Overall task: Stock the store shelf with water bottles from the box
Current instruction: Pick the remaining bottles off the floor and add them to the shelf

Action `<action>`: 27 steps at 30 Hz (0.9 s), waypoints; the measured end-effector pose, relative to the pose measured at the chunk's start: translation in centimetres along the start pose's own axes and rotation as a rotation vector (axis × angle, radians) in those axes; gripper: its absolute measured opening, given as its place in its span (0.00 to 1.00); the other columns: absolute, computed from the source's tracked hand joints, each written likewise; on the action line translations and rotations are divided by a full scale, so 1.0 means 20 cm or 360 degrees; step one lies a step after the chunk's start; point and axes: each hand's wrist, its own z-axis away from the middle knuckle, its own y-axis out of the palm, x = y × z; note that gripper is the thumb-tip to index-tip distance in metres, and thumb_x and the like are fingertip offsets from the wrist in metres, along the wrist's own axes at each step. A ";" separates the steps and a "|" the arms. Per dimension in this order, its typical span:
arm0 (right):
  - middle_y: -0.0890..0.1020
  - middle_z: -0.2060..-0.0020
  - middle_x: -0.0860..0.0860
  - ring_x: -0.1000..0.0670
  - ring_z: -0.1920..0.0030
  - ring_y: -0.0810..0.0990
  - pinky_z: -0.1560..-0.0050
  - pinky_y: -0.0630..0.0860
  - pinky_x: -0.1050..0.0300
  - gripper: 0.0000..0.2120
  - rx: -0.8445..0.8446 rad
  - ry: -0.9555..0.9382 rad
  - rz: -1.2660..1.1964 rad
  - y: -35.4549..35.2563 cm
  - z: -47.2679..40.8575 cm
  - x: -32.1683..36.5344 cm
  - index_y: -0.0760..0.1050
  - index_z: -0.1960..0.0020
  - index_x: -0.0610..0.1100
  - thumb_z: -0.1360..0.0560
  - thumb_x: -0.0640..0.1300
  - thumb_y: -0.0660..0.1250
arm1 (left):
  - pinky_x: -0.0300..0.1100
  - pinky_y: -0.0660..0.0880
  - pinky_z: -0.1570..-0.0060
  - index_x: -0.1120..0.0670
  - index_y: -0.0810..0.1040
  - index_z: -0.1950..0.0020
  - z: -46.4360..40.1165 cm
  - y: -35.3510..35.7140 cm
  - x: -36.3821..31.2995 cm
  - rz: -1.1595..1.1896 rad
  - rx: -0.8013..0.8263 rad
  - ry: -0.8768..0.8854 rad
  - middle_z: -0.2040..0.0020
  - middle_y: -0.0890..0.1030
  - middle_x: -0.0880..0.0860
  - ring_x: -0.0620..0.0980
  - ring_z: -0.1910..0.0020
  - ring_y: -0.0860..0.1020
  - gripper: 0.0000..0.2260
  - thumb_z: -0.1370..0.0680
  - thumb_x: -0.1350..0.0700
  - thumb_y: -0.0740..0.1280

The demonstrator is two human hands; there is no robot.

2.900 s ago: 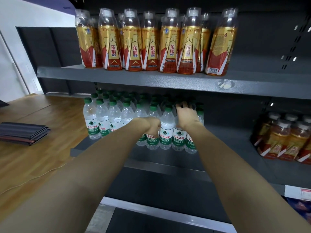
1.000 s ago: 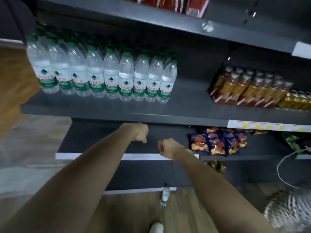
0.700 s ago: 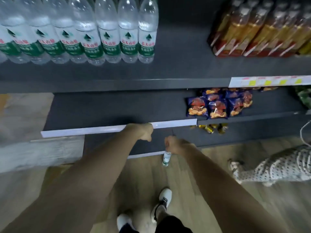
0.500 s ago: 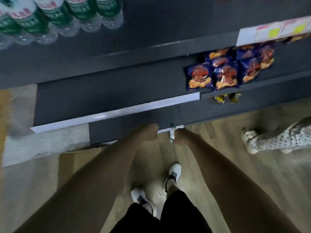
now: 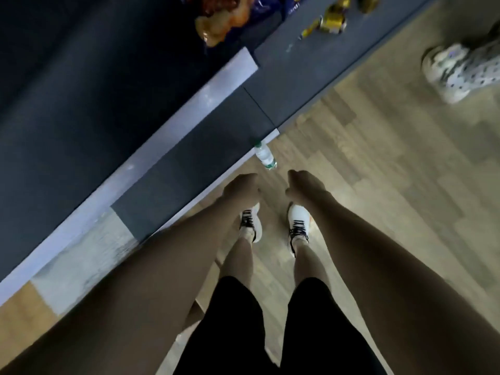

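A single water bottle (image 5: 264, 155) with a green cap and green label stands on the wooden floor against the base of the dark shelf unit (image 5: 205, 125). My left hand (image 5: 241, 188) hangs just below and left of it, fingers curled and holding nothing. My right hand (image 5: 303, 186) is just below and right of the bottle, fingers also loosely curled and empty. Neither hand touches the bottle. The stocked shelf and the box are out of view.
My two feet in white shoes (image 5: 297, 220) stand on the wooden floor beneath my hands. Snack bags (image 5: 216, 25) and gold cans (image 5: 330, 23) lie on low shelves at the top. Another person's patterned shoe (image 5: 457, 71) is at the upper right.
My view has swung down from the shelf of water bottles to the floor. Both hands have dropped from the shelf to just above the lone bottle on the floor.
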 end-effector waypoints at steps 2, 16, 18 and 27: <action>0.76 0.40 0.39 0.38 0.38 0.76 0.44 0.74 0.50 0.18 0.0007 0.0041 -0.0069 0.07 -0.18 -0.03 0.69 0.34 0.39 0.23 0.41 0.62 | 0.46 0.70 0.57 0.56 0.74 0.47 -0.22 0.10 0.04 -0.0064 -0.0012 0.0028 0.48 0.79 0.56 0.58 0.47 0.78 0.10 0.22 0.50 0.63; 0.78 0.42 0.42 0.40 0.42 0.78 0.55 0.70 0.52 0.19 -0.0051 0.0202 -0.0488 0.70 -1.41 -0.15 0.70 0.35 0.41 0.24 0.43 0.68 | 0.50 0.68 0.43 0.56 0.71 0.32 -1.55 0.40 0.25 -0.1432 -0.0167 0.0663 0.35 0.72 0.58 0.59 0.39 0.71 0.20 0.25 0.62 0.63; 0.78 0.41 0.42 0.40 0.41 0.78 0.54 0.69 0.53 0.19 -0.0063 0.0234 -0.0541 0.79 -1.49 -0.18 0.70 0.34 0.41 0.23 0.43 0.67 | 0.43 0.74 0.59 0.52 0.80 0.41 -1.63 0.44 0.24 -0.1605 -0.0095 0.0597 0.50 0.80 0.55 0.54 0.53 0.78 0.20 0.34 0.58 0.73; 0.78 0.42 0.41 0.39 0.42 0.78 0.47 0.77 0.48 0.16 0.0071 0.0245 -0.0571 0.93 -1.30 -0.25 0.72 0.36 0.41 0.23 0.43 0.64 | 0.49 0.74 0.43 0.62 0.73 0.34 -1.40 0.52 0.16 -0.1093 0.0069 0.0389 0.37 0.78 0.58 0.57 0.38 0.78 0.14 0.19 0.65 0.59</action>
